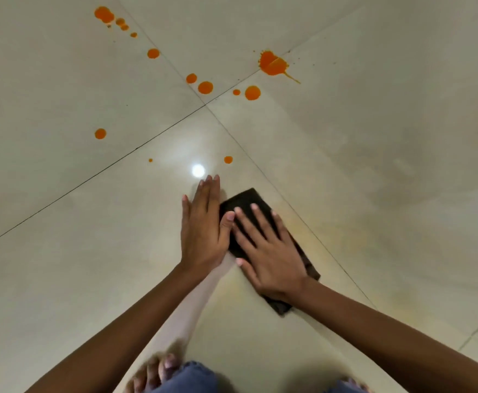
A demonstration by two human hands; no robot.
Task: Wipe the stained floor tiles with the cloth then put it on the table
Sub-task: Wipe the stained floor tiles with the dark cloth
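1. At the lower edge of the view, two bare feet [158,373] and the frayed hems of blue jeans [195,377] are on the pale, shiny floor tiles [62,251].
2. Just ahead of the feet, the right hand [269,253] lies flat on a dark brown cloth [246,201]. Its fingers are straight and spread apart, and they press the cloth onto the tile.
3. The cloth is folded into a long rectangle. It lies on the nearest tile, beside a grout line, and its far end sticks out beyond the fingertips.
4. The left hand [203,231] rests flat on the bare tile just left of the cloth, with fingers straight and held together. Its thumb touches the edge of the cloth.
5. A faint yellowish smear [314,236] shows on the tile to the right of the cloth.
6. A bright round light reflection [198,170] sits just beyond the left fingertips.
7. Farther away, orange stains [205,87] are scattered around the crossing of the grout lines [206,105]. The largest splash [273,63] is at the far right of them.
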